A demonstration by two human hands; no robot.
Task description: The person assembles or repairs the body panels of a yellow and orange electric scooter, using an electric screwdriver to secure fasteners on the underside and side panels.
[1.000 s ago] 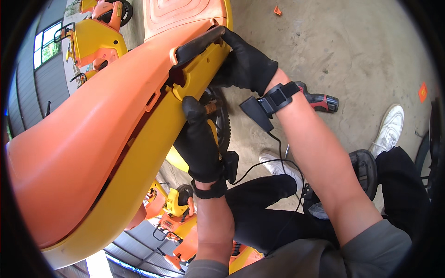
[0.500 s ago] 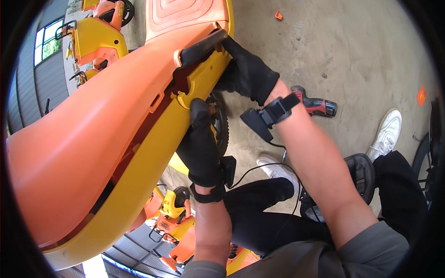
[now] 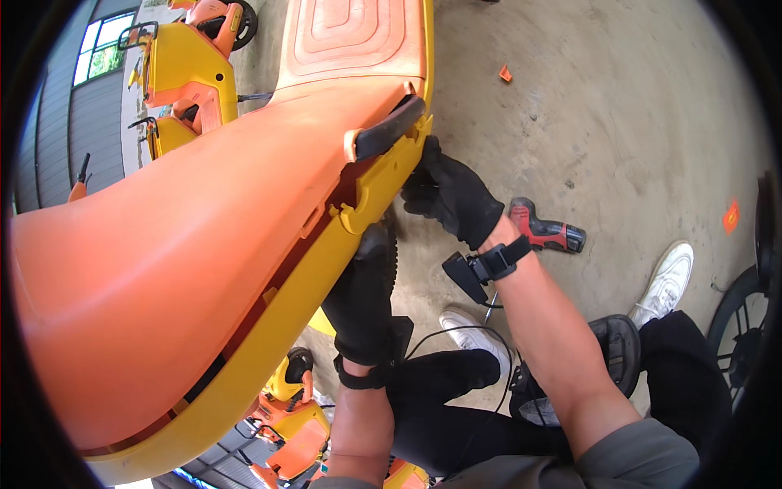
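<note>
A large scooter-like vehicle fills the left side, with an orange upper body point(image 3: 187, 253) and a yellow side panel point(image 3: 301, 277). Between them runs a gap, widest near a black curved grip handle point(image 3: 391, 130). My right hand point(image 3: 456, 196), in a black glove, has curled fingers at the yellow panel's end, just below the handle; its fingertips partly touch the panel edge. Lower down, my left hand point(image 3: 358, 293), also gloved in black, is against the underside of the yellow panel. Most of its fingers are hidden there.
A red and black cordless power tool point(image 3: 546, 228) lies on the concrete floor beside my right wrist. Farther off lies a small orange piece point(image 3: 506, 74). Other orange and yellow vehicles point(image 3: 183, 65) stand at the left. A black wheel point(image 3: 741, 326) is at the right.
My right hand has come down off the black handle to the panel edge below it. The left thumb, earlier over the panel's upper edge, is now lower. The view has shifted slightly.
</note>
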